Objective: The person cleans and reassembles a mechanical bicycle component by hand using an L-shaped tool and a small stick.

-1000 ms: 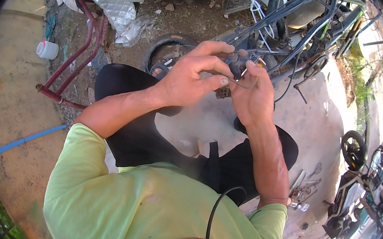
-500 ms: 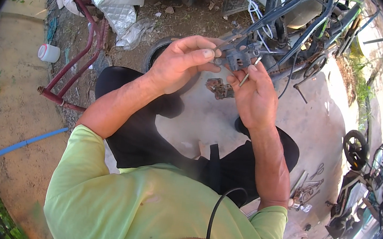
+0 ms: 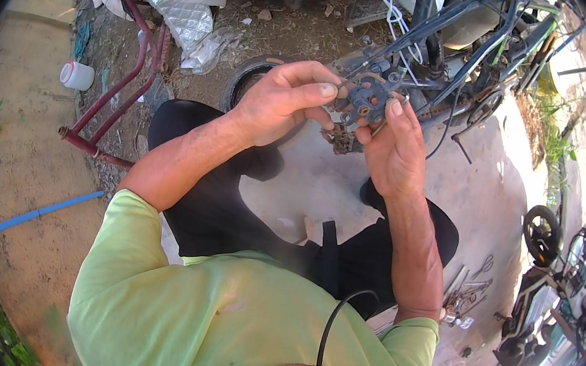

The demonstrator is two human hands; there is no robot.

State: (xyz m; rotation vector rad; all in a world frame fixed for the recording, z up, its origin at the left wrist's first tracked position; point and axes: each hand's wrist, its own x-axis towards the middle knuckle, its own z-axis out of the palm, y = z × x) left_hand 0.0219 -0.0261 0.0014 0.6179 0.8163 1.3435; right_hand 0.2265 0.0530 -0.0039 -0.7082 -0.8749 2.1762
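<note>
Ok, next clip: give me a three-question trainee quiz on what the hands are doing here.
1. True or false: both hands grip the small round metal part.
2. Which hand has its fingers over the part's upper left edge? A) left hand B) right hand
3. What white thing stands on the ground at far left?

Key: 1 true; 2 A; 3 a small white container, beside the dark red tube frame.

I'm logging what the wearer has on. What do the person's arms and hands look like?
Both forearms are bare, as are the left hand and right hand: no gloves, watch or rings show. Short light-green sleeves end above the elbows. A thin black cable curves over the shirt front.
</note>
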